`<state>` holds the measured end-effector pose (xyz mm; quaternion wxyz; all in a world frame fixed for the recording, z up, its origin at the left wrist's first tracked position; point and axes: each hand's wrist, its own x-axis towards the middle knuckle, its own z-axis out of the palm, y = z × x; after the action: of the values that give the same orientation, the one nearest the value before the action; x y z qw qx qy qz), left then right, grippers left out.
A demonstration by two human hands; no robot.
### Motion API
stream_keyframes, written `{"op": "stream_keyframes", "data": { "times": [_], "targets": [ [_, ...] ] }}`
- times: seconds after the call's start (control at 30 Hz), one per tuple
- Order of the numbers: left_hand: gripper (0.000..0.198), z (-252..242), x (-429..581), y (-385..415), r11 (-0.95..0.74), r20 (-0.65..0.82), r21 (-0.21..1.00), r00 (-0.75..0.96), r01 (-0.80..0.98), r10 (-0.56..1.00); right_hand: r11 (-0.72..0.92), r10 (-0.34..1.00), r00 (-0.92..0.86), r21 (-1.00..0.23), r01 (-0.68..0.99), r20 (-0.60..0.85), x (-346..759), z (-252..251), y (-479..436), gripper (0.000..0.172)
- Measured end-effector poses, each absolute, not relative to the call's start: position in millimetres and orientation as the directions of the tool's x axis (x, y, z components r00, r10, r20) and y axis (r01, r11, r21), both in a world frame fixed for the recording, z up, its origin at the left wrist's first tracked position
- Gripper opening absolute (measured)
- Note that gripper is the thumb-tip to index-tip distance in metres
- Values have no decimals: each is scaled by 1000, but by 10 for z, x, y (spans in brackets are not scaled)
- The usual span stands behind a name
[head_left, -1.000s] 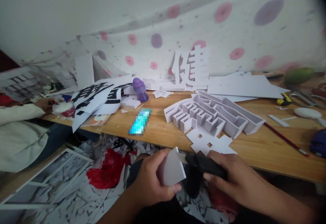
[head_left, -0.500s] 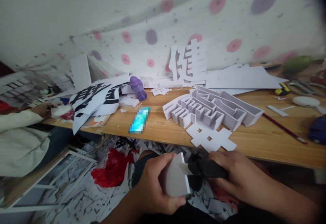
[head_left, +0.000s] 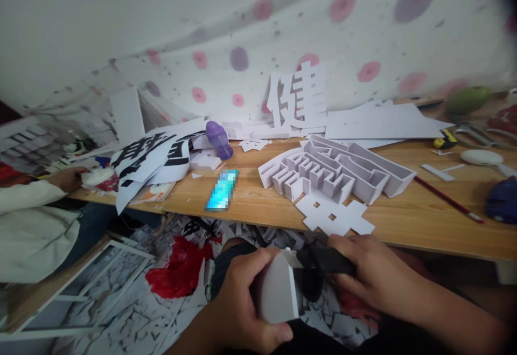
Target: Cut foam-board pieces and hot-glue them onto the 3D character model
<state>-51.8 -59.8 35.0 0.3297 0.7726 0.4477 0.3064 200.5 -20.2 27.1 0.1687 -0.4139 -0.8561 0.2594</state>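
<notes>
My left hand (head_left: 242,296) is closed around a small white foam-board piece (head_left: 278,290), held below the front edge of the wooden table (head_left: 258,204). My right hand (head_left: 371,274) grips a black tool (head_left: 323,263) whose tip touches the top edge of that piece. Just beyond my hands a flat white cutout (head_left: 333,216) lies on the table. Behind it stands a white foam-board letter structure (head_left: 335,171) with many walled cells.
A white cut-out character (head_left: 299,96) leans on the dotted cloth wall. White sheets (head_left: 379,123), printed black-and-white paper (head_left: 149,155), a purple bottle (head_left: 218,139), scissors (head_left: 480,135) and a red pencil (head_left: 448,199) lie about. Another person's sleeve (head_left: 28,220) is at left. Paper scraps cover the floor.
My hands have shifted slightly; the white piece has turned a little in my left hand and the black tool stays against its top edge. The view has drifted slightly.
</notes>
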Motion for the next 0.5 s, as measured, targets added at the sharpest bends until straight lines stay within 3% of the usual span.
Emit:
{"op": "stream_keyframes", "data": {
  "times": [0.13, 0.27, 0.5],
  "targets": [
    [79, 178, -622, -682, -402, 232, 718, 350, 568, 908, 506, 807, -587, -581, 638, 58, 1974, 276, -178, 5],
    [81, 136, -681, -722, -460, 298, 617, 352, 639, 887, 465, 818, -575, -614, 638, 22, 1952, 242, -160, 5],
    [56, 329, -671, -580, -406, 293, 593, 284, 695, 913, 467, 831, -545, -668, 580, 108, 1954, 88, -237, 17]
  ]
}}
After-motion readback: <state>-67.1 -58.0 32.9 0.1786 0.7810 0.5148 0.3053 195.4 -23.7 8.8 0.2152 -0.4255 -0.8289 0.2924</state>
